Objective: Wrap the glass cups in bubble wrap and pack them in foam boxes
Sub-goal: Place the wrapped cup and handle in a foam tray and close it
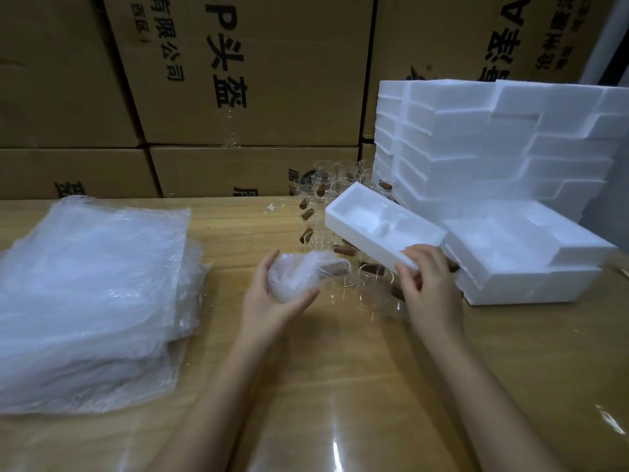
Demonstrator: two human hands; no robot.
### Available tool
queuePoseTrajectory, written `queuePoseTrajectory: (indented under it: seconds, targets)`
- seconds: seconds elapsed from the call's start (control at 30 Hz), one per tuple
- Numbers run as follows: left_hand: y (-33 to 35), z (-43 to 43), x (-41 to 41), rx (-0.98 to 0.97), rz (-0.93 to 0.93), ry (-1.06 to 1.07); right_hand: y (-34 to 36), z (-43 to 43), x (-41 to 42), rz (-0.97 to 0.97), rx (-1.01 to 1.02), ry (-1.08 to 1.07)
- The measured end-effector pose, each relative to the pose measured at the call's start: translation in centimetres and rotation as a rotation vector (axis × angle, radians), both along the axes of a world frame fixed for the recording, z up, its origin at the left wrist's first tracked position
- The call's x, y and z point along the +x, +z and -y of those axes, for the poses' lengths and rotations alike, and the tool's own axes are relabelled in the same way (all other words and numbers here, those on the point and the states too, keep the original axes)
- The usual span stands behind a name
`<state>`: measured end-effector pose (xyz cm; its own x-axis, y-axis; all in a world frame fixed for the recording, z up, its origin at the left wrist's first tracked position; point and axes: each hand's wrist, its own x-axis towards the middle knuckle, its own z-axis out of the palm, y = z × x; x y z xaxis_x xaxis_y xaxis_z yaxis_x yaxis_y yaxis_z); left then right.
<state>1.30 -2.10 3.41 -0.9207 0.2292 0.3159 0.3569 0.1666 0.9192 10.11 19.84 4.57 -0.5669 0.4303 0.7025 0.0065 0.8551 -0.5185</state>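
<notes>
My left hand (272, 294) holds a glass cup wrapped in bubble wrap (306, 272); the cup's brown wooden handle shows through the wrap. My right hand (425, 277) grips the near corner of an open white foam box (381, 229), tilted up above the table. Several bare glass cups with brown handles (371, 277) stand between and behind my hands. A thick stack of bubble wrap sheets (92, 294) lies at the left.
Foam box halves (531, 257) lie at the right, with a tall stack of foam boxes (493, 141) behind them. Cardboard cartons (238, 80) form a wall at the back. The wooden table (340, 386) has a glossy cover.
</notes>
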Motion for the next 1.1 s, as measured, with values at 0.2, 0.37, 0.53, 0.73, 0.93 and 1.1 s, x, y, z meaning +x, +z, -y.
queuePoseTrajectory:
  seconds: [0.2, 0.37, 0.53, 0.73, 0.93, 1.1]
  targets:
    - [5.0, 2.1, 0.4, 0.272, 0.010, -0.094, -1.1, 2.5, 0.0, 0.044, 0.136, 0.157]
    - [4.8, 2.2, -0.9, 0.343, 0.063, -0.021, -2.4, 4.4, 0.1, 0.191, 0.210, 0.364]
    - [1.8, 2.4, -1.8, 0.196, 0.084, 0.021, -3.2, 4.8, -0.1, 0.298, 0.283, 0.425]
    - [-0.9, 2.9, -2.4, -0.058, 0.086, 0.060, -4.2, 4.5, -0.2, 0.381, 0.207, 0.474]
    - [-1.6, 2.7, -2.6, -0.271, 0.001, 0.000, -4.5, 4.2, -0.1, 0.408, 0.151, 0.485]
    - [-1.8, 3.3, -2.9, -0.248, 0.036, -0.035, -4.5, 4.3, -0.2, 0.400, 0.133, 0.499]
